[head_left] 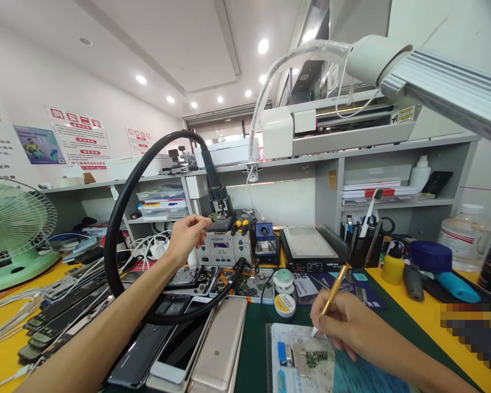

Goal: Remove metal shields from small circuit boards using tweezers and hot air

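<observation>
One golden tool point(335, 287) in right hand point(343, 322); left hand point(189, 234) near black handpiece point(213, 170).

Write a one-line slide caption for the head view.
Right hand holding a gold-handled tool near a green circuit board, left hand raised by the grey control unit.

green fan point(8, 229) — far left | posters point(77, 134) on wall point(29, 87) | yellow bottle point(393, 269) — beside black holder point(360, 254)

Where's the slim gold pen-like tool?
Head view, right of centre: the slim gold pen-like tool is in the right hand, its pale tip near the small green circuit board.
</observation>
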Demonstrator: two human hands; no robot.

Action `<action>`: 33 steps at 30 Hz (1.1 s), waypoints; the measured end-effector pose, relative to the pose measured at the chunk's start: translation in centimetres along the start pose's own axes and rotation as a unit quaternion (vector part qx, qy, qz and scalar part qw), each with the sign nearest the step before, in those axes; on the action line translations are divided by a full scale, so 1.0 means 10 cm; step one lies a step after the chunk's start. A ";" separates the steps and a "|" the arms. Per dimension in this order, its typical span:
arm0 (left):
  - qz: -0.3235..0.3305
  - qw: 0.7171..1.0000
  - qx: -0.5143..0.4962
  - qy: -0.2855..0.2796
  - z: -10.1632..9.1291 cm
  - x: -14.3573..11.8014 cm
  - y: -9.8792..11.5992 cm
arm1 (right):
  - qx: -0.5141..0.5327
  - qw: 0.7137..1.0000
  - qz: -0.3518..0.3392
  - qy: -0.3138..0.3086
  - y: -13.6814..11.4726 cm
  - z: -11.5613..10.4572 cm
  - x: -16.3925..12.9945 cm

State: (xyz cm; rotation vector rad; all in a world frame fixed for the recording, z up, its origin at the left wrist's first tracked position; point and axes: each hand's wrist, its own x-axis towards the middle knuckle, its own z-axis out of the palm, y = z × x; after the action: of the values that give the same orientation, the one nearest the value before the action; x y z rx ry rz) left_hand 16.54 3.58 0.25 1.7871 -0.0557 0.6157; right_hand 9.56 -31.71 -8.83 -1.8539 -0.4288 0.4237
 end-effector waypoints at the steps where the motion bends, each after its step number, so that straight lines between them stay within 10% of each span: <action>1: 0.001 1.000 0.000 0.001 0.00 0.00 0.02 | -0.001 1.000 0.001 0.001 0.00 0.00 0.00; 20: 0.027 0.999 -0.046 -0.006 0.02 -0.04 0.30 | -0.008 1.000 -0.014 -0.003 0.04 -0.02 0.03; 33: -0.014 0.979 -0.035 -0.200 0.27 -0.59 0.39 | -0.010 1.000 -0.014 0.019 0.03 -0.01 0.02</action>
State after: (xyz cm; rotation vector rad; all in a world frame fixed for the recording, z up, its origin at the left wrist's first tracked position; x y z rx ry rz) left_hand 11.13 -1.68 0.72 1.8150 -0.3220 0.2227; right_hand 9.82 -31.72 -9.09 -1.8697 -0.4342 0.3654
